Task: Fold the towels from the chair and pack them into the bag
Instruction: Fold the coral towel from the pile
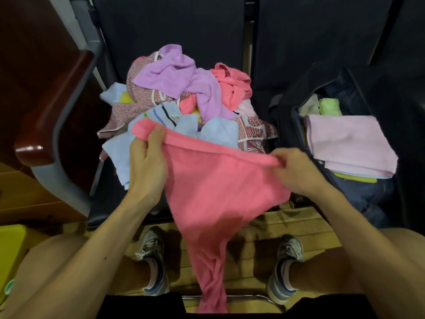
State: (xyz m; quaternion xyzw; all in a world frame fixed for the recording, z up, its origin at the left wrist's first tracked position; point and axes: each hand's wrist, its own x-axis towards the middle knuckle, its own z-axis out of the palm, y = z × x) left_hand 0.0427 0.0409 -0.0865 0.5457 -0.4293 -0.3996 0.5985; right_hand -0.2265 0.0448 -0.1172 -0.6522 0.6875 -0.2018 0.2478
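Seems a waiting hall or auditorium: linked dark padded seats [174, 31] on grey frame [66, 139], glossy wooden armrest [55, 104], plank floor [259, 226].

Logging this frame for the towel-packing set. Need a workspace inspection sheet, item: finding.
Surface: dark chair seat, mostly covered by towels.
Job's things: coral towel unfolded, held by its top edge, tail hanging towards the floor; pile of unfolded towels on the seat; open dark bag at right, with a folded pale pink towel on top and a folded green towel behind it.
Clutter: nothing seen.
Grippers: left hand and right hand each grip the coral towel's top edge.
Cables: nothing seen.
Surroundings: wooden armrest at left; plank floor; yellow object at lower left.
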